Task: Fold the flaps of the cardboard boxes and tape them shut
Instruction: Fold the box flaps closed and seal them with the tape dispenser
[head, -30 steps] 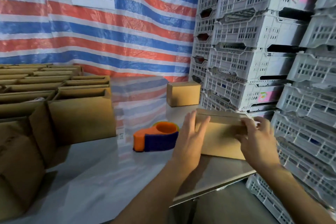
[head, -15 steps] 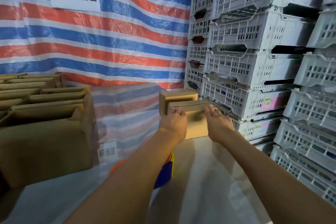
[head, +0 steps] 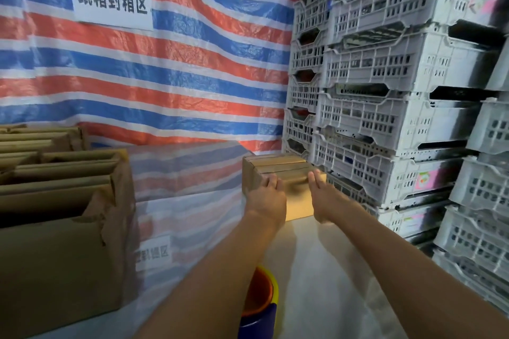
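A small closed cardboard box (head: 298,202) sits on the far right of the white table (head: 316,270), pushed up against a second closed box (head: 275,164) behind it. My left hand (head: 265,198) holds the near box's left side, fingers curled over its top edge. My right hand (head: 323,195) lies flat against its right side with straight fingers. An orange and blue tape dispenser (head: 259,300) stands near the table's front, partly hidden under my left forearm.
Several open cardboard boxes (head: 60,228) with raised flaps fill the table's left side. Stacked white plastic crates (head: 385,91) form a wall directly right of the closed boxes. A striped tarp with a white sign (head: 110,0) hangs behind.
Both hands carried the closed box from the near table edge to the far right and set it down against the other closed box. The dispenser stayed put.
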